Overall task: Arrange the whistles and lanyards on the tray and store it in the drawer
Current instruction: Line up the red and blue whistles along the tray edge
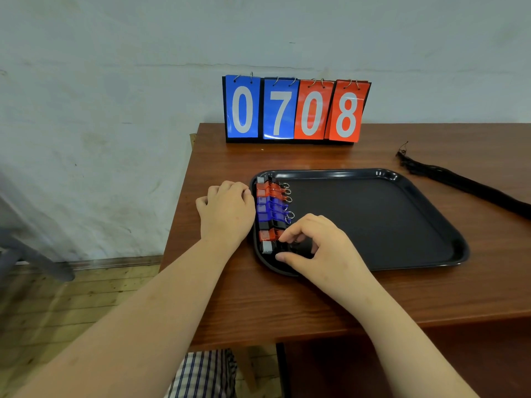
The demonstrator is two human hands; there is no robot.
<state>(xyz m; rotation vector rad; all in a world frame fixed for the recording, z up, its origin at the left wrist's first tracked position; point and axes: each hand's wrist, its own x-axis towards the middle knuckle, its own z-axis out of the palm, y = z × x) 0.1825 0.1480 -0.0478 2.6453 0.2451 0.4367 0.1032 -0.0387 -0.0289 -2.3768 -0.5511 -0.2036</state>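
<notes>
Head view shows the arranging step under way: a row of whistles [273,208], red, blue and black, lies packed along the left edge of the black tray [402,225] on the table [258,297]. The right hand [319,248] reaches into the tray's near-left corner, wrist low and knuckles up, with thumb and forefinger pinching the nearest black whistle [271,248] at the end of the row, apparently seating it in line. The left hand [227,211] rests on the table just outside the tray's left rim, fingers curled loosely closed and holding nothing, seemingly steadying the tray. The bundle of black lanyards [459,182] lies on the table beyond the tray's far-right corner, not yet on it. The next move probably calls for fetching that bundle and laying it in the bare part of the tray. No drawer is visible.
</notes>
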